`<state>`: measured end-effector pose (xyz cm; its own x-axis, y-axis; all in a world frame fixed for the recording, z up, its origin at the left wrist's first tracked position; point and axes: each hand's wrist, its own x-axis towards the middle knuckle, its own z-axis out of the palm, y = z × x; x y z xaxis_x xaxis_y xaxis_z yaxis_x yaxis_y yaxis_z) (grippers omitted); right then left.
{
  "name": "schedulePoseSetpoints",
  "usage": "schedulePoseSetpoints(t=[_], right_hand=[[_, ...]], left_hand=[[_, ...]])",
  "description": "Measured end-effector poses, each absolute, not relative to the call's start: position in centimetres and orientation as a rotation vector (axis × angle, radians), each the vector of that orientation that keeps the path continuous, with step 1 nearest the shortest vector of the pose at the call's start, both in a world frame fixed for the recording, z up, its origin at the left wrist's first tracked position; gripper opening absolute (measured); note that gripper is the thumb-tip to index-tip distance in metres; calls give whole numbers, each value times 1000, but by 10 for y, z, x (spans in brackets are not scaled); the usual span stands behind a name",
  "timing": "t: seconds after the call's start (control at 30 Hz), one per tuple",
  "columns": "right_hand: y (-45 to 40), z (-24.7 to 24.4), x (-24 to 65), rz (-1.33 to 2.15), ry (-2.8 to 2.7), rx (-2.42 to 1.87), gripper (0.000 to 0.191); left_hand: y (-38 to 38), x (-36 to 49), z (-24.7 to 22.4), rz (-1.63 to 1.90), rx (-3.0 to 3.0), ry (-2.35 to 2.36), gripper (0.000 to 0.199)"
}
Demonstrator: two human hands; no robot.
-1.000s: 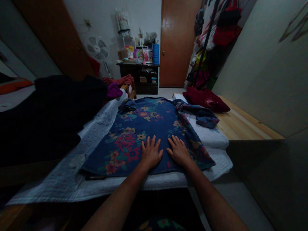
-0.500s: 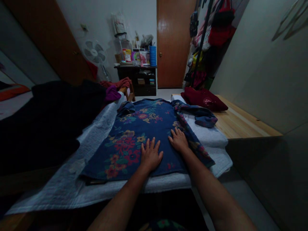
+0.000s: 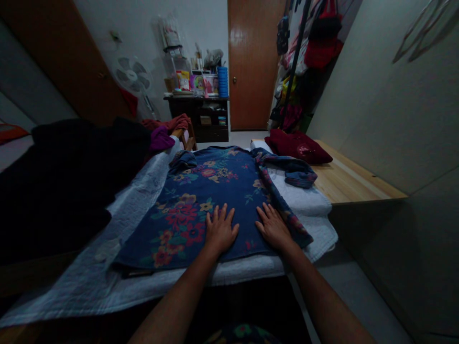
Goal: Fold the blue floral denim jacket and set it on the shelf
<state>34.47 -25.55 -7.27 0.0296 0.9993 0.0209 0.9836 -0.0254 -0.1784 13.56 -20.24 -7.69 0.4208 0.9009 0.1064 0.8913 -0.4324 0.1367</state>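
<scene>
A dark blue shirt with a floral print (image 3: pixel 229 191) lies spread over a pale quilted cloth (image 3: pixel 251 267), its hem toward me. Its right-hand sleeve (image 3: pixel 301 174) reaches out sideways onto the cloth, while the sleeve on the left (image 3: pixel 183 160) is bunched near the shoulder. My left hand (image 3: pixel 221 231) rests flat on the middle of the shirt, fingers spread. On the right part, near the side edge and hem, my right hand (image 3: pixel 273 227) also lies flat with its fingers apart. Neither hand grips the fabric.
Dark clothes (image 3: pixel 71 181) are heaped at the left, with a purple cloth (image 3: pixel 162 139) beside them. A folded maroon garment (image 3: pixel 299 147) sits on a wooden board (image 3: pixel 351 177) at right. Farther back stand a fan (image 3: pixel 133 75), a dark cabinet (image 3: pixel 179 112) and a door (image 3: pixel 253 57).
My right hand has slid over the shirt toward me and slightly right. My left hand stays in about the same place on the fabric. The view has turned a little.
</scene>
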Motion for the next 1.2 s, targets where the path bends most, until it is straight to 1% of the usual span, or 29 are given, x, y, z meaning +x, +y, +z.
schedulePoseSetpoints(t=[0.27,0.5,0.63,0.7,0.77,0.83,0.9,0.97,1.07,1.2], right_hand=[[-291,-70,347,151,-2021,-2183,59],[-307,-65,351,211,-1946,-2155,58],[-311,-45,360,258,-1855,-2040,45],[-310,-34,366,178,-1761,-1962,40],[-308,-26,374,23,-1665,-1918,37],[-305,-21,382,-118,-1585,-1976,34],[-303,-19,388,-159,-1529,-2121,35],[-303,-17,393,-67,-1496,-2275,34],[-304,-14,394,138,-1476,-2437,28],[-299,-7,385,251,-1528,-2472,23]], left_hand=[[-203,136,-76,238,2600,1650,59],[-202,136,-77,221,2604,1649,59],[-202,135,-79,249,2610,1636,58],[-202,135,-79,274,2614,1629,58],[-202,135,-79,284,2610,1623,58],[-202,135,-78,286,2601,1621,58],[-202,135,-78,284,2590,1624,58],[-201,136,-78,287,2581,1625,58],[-201,136,-79,296,2574,1617,58],[-200,136,-81,310,2572,1611,57]])
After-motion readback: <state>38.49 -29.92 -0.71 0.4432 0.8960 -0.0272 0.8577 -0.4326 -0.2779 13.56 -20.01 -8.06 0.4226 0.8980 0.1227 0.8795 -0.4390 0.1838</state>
